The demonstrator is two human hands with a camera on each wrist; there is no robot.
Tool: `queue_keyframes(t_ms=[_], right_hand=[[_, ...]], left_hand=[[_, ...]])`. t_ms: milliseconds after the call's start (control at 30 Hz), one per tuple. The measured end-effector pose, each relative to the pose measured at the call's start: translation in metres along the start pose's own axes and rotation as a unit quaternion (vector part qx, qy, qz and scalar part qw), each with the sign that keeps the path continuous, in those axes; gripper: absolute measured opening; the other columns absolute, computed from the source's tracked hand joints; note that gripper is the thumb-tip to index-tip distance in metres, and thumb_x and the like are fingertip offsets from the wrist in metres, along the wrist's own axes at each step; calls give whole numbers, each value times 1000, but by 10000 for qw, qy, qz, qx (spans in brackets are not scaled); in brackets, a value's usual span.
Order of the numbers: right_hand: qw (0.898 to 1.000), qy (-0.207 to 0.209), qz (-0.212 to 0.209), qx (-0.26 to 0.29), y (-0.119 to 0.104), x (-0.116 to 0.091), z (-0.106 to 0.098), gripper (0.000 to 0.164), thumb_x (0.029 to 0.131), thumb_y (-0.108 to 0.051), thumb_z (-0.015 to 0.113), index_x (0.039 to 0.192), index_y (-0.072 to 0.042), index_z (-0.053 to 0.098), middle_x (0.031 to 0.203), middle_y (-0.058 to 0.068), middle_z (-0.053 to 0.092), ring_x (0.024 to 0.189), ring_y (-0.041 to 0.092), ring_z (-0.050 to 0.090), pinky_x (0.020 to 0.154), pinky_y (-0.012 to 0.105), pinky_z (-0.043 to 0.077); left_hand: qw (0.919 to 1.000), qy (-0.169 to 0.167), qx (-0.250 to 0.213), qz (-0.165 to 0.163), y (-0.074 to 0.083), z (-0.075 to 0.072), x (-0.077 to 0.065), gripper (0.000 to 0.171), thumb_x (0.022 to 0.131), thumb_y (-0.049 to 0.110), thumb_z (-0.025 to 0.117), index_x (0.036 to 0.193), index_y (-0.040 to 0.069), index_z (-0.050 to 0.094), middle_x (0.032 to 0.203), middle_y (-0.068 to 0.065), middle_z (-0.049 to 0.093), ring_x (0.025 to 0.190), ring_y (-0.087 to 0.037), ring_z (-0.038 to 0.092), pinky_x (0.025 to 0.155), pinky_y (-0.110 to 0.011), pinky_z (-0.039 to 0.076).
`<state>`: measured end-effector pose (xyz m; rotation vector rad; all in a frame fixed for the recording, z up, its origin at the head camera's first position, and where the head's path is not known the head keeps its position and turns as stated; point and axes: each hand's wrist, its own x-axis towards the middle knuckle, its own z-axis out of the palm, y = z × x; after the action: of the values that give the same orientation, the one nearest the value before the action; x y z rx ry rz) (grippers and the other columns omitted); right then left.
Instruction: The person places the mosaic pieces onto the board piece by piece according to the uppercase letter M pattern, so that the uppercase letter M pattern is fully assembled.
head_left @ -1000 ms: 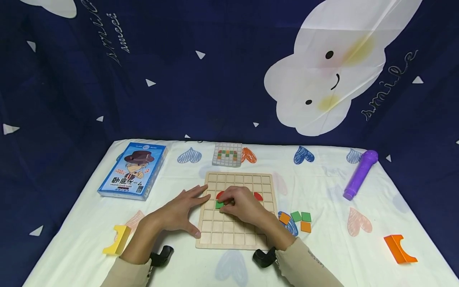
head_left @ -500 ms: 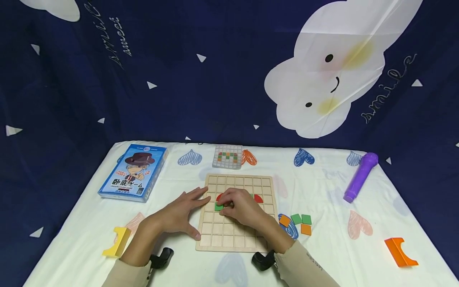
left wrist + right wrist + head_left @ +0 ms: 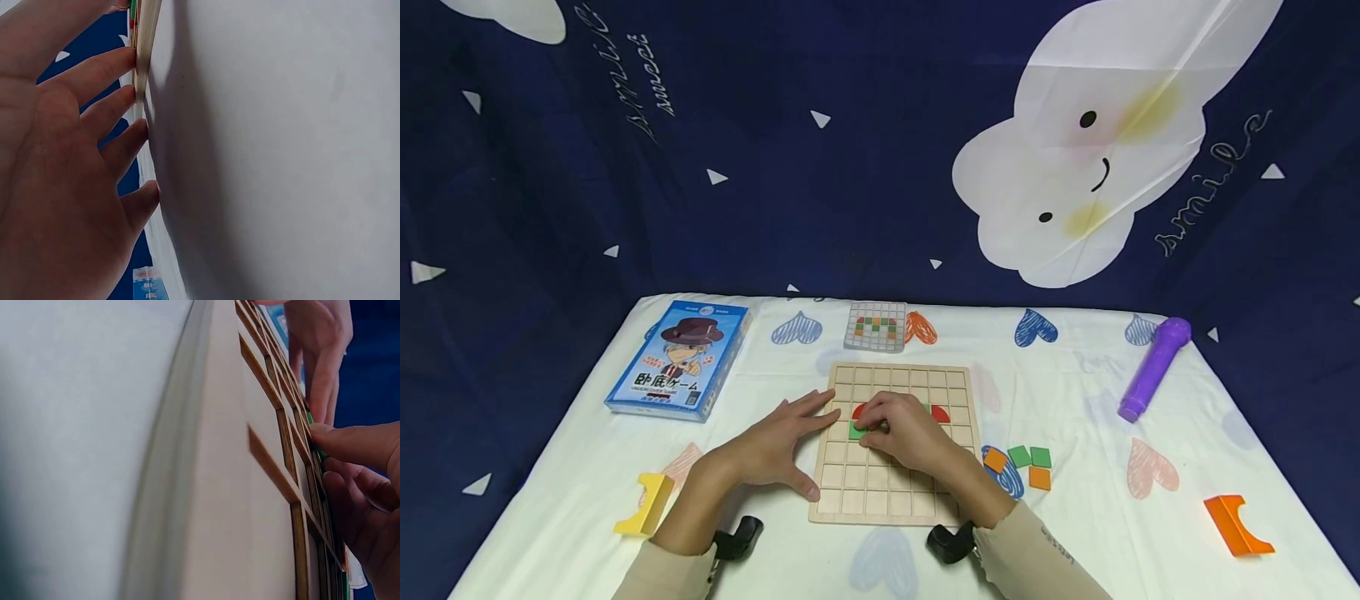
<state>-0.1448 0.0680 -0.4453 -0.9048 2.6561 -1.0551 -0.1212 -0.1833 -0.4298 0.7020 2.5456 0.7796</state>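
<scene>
A wooden grid board (image 3: pixel 880 505) lies flat at the middle of the cloth-covered table. My left hand (image 3: pixel 767 446) spreads its fingers along the board's left edge, fingertips and thumb touching the edge. Over the board, my right hand (image 3: pixel 910 433) pinches a green square tile (image 3: pixel 855 432) between thumb and curled fingers, low at a cell near the left side. Just above that tile is a red rounded piece (image 3: pixel 859 411), partly covered by the fingers. Another red piece (image 3: pixel 940 414) sits in the same row on the right. The right hand hides the cells between them.
Right of the board lie loose green tiles (image 3: pixel 1041 457) and orange tiles (image 3: pixel 1040 477). Behind it is a small pattern card (image 3: pixel 876 327). A blue game box (image 3: pixel 679 358), a yellow block (image 3: pixel 647 504), an orange block (image 3: pixel 1236 525) and a purple microphone-shaped toy (image 3: pixel 1155 367) stand farther out.
</scene>
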Motion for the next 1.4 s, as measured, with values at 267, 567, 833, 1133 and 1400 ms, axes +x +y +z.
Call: queue_keyframes(t_ms=[267, 567, 833, 1133, 1400], right_hand=[[9997, -67, 8, 231, 2, 0, -3, 17, 86, -14, 81, 103, -12, 81, 105, -3, 74, 98, 13, 69, 88, 26, 57], [9979, -177, -72, 627, 8, -9, -22, 26, 85, -15, 82, 111, -16, 78, 104, -1, 74, 79, 4, 58, 69, 17, 51], [9964, -345, -122, 760, 24, -37, -54, 29, 86, -16, 82, 114, -11, 77, 104, 4, 76, 75, 5, 58, 64, 18, 51], [9970, -182, 330, 673, 47, -71, -89, 30, 87, -20, 81, 116, -15, 77, 108, 1, 78, 92, 22, 65, 73, 20, 55], [9979, 159, 454, 443, 64, -98, -105, 35, 86, -23, 82, 120, -16, 75, 116, -4, 77, 106, 18, 69, 87, 23, 57]], left_hand=[[10000, -1, 17, 26, 1, -1, 0, 110, 63, 49, 93, 153, 7, 46, 172, -12, 23, 160, -42, 16, 126, -70, 14], [10000, 43, 7, -1, 1, 0, 0, 111, 62, 48, 94, 153, 6, 47, 172, -11, 23, 160, -42, 17, 127, -69, 14], [10000, 23, 11, -52, 1, 1, 2, 112, 60, 48, 95, 153, 7, 47, 172, -11, 23, 160, -41, 16, 128, -68, 13], [10000, 50, 35, 50, 4, -3, -1, 112, 60, 47, 95, 153, 6, 46, 171, -14, 24, 159, -44, 18, 126, -70, 14], [9999, 64, 105, 63, 4, -2, 1, 114, 60, 50, 94, 153, 5, 46, 171, -15, 24, 158, -45, 19, 125, -71, 16]])
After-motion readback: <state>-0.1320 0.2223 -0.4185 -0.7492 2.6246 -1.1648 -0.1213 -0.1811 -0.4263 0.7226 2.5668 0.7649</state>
